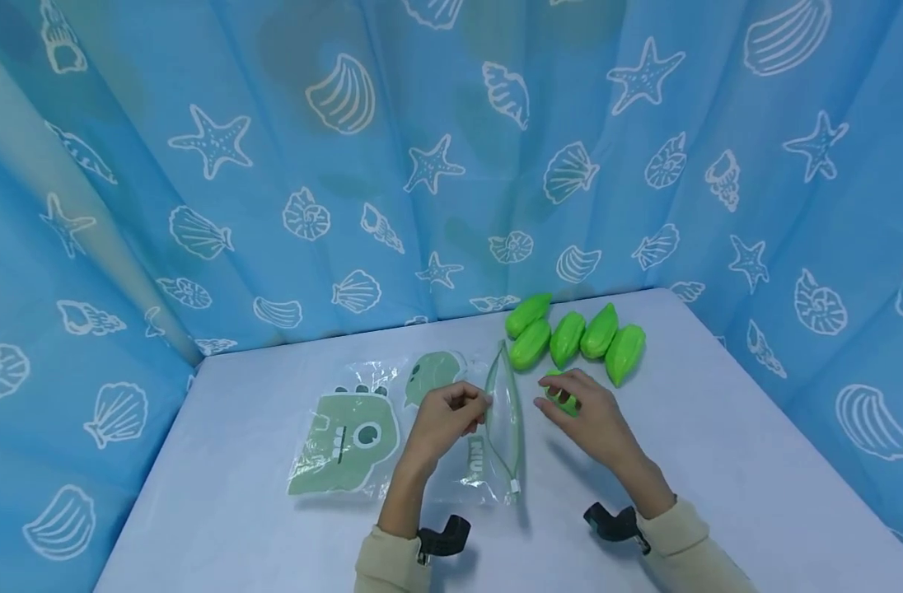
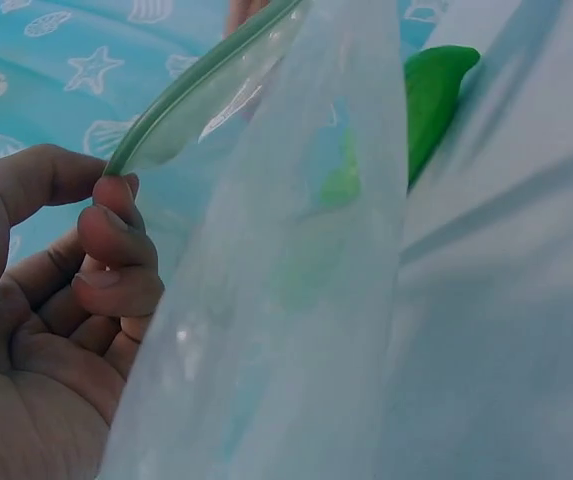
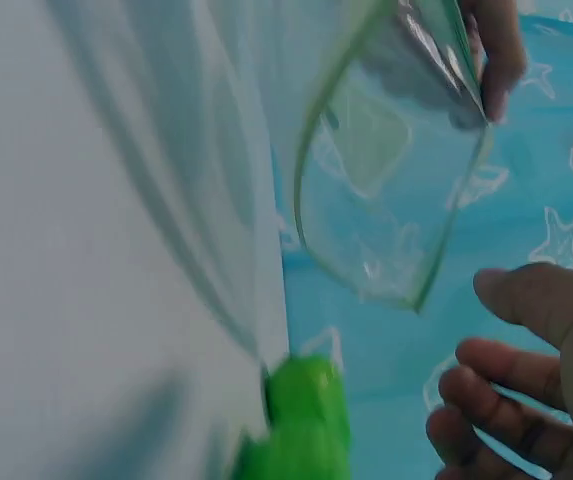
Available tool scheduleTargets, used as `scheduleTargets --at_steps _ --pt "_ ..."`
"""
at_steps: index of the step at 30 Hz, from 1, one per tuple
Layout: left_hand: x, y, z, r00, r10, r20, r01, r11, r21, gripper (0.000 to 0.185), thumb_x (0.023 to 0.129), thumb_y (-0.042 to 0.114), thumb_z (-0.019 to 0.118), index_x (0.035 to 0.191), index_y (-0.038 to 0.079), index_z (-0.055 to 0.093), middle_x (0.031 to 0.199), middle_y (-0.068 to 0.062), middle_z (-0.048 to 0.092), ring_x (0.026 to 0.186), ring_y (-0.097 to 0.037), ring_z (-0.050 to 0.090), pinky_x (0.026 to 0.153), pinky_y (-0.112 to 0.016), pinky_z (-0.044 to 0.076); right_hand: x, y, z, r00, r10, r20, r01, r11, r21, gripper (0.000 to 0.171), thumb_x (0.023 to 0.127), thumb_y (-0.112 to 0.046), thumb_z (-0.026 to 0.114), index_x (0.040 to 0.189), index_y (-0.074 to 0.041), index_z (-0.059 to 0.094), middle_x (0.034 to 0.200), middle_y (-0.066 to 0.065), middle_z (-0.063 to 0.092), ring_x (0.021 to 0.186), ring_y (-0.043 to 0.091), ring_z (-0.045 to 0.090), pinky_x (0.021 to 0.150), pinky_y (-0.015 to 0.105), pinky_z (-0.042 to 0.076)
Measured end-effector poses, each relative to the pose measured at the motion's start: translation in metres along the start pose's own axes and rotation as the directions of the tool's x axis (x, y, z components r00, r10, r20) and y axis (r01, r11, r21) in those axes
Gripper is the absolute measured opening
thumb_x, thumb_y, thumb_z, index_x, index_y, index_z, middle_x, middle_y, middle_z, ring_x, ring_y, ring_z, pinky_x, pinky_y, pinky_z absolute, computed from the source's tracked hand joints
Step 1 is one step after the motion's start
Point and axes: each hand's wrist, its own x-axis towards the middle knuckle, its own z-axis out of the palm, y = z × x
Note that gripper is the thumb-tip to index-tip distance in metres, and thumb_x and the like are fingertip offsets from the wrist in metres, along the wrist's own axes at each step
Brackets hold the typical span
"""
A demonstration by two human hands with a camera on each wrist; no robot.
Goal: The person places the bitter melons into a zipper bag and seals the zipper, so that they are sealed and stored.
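Observation:
A clear plastic zip bag (image 1: 351, 457) with green cartoon monster prints lies on the table, its green-edged mouth spread apart on the right side. My left hand (image 1: 440, 420) pinches the green rim of that mouth between thumb and forefinger, as the left wrist view shows with the rim (image 2: 181, 95) raised. To the right of the bag, my right hand (image 1: 596, 424) hovers with loosely bent fingers and holds nothing. One green ridged fruit, like a star fruit (image 1: 568, 403), shows between its thumb and fingers in the head view. In the right wrist view, green fruit (image 3: 306, 405) sits below the bag's mouth.
Several more green fruits (image 1: 568, 338) lie grouped behind my right hand, near the table's back edge. A white cloth covers the table (image 1: 229, 461). Blue curtains (image 1: 392, 206) with shell and starfish prints stand behind and at both sides. A white slider (image 1: 515, 486) sits at the bag's near corner.

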Motion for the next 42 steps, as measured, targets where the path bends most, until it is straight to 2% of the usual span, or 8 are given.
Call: scheduleTargets --at_steps 3,6,9,15,22,29,34,42 --pt "0.002 0.0 -0.001 1.0 0.018 -0.005 -0.018 1.0 0.022 0.02 0.085 0.034 0.065 0.084 0.014 0.067 0.069 -0.007 0.06 0.059 -0.018 0.053 0.059 -0.04 0.048 0.004 0.008 -0.012 0.999 0.014 -0.032 -0.017 0.996 -0.084 0.034 0.082 -0.03 0.07 0.11 -0.012 0.063 0.103 0.002 0.057 0.091 0.019 0.054 0.075 0.039 0.045" --pt "0.004 0.002 -0.003 1.0 0.026 -0.014 -0.025 0.999 0.037 0.021 0.085 0.036 0.065 0.084 0.015 0.067 0.07 -0.007 0.06 0.06 -0.019 0.054 0.059 -0.041 0.048 0.004 0.02 -0.019 0.999 0.05 -0.02 -0.052 0.985 -0.167 0.043 0.08 -0.032 0.071 0.114 -0.008 0.06 0.114 0.008 0.054 0.106 0.027 0.049 0.084 0.048 0.037" --pt "0.005 0.002 -0.005 0.999 0.019 -0.031 -0.018 0.999 0.036 0.02 0.084 0.036 0.065 0.084 0.016 0.067 0.069 -0.006 0.06 0.059 -0.018 0.054 0.059 -0.041 0.048 0.0 0.03 -0.025 0.996 0.086 0.017 -0.079 0.966 -0.246 0.052 0.08 -0.038 0.07 0.118 -0.005 0.057 0.12 0.014 0.052 0.113 0.035 0.043 0.083 0.052 0.03" --pt "0.004 0.002 -0.004 0.998 0.026 -0.049 -0.026 1.0 0.002 0.019 0.085 0.033 0.065 0.085 0.014 0.067 0.07 -0.007 0.06 0.06 -0.018 0.054 0.06 -0.04 0.049 -0.007 0.044 -0.031 0.986 0.154 0.066 -0.126 0.942 -0.312 0.057 0.078 -0.043 0.069 0.118 -0.004 0.056 0.117 0.015 0.053 0.111 0.038 0.04 0.078 0.052 0.026" --pt "0.001 0.001 -0.004 0.991 0.025 -0.128 -0.024 1.0 0.013 0.016 0.085 0.032 0.064 0.081 0.017 0.067 0.068 -0.005 0.061 0.057 -0.017 0.053 0.054 -0.033 0.048 -0.015 0.052 -0.025 0.964 0.226 0.141 -0.164 0.921 -0.354 0.061 0.074 -0.042 0.073 0.118 -0.003 0.057 0.106 0.014 0.06 0.102 0.035 0.048 0.075 0.049 0.028" --pt "0.0 0.006 -0.008 0.987 0.036 -0.16 -0.034 0.999 0.017 0.014 0.086 0.03 0.064 0.082 0.017 0.067 0.068 -0.005 0.061 0.058 -0.017 0.054 0.055 -0.033 0.048 -0.017 0.051 -0.027 0.968 0.214 0.13 -0.161 0.93 -0.331 0.056 0.072 -0.031 0.076 0.116 -0.002 0.059 0.105 0.016 0.061 0.098 0.033 0.051 0.075 0.049 0.03" --pt "0.0 0.004 -0.008 0.986 0.039 -0.162 -0.034 0.999 0.035 0.014 0.086 0.031 0.064 0.082 0.017 0.067 0.068 -0.005 0.061 0.058 -0.018 0.054 0.053 -0.027 0.046 -0.018 0.044 -0.036 0.972 0.2 0.121 -0.163 0.951 -0.262 0.052 0.074 -0.028 0.075 0.118 -0.007 0.058 0.109 0.015 0.059 0.103 0.032 0.048 0.082 0.055 0.028" --pt "0.001 0.003 -0.01 0.984 0.042 -0.174 -0.033 0.998 0.051 0.014 0.086 0.032 0.064 0.081 0.018 0.067 0.069 -0.004 0.062 0.058 -0.018 0.056 0.053 -0.028 0.046 -0.009 0.021 -0.047 0.988 0.078 0.13 -0.062 0.99 -0.124 0.048 0.075 -0.024 0.076 0.119 -0.015 0.058 0.113 0.004 0.058 0.098 0.023 0.052 0.082 0.054 0.026"
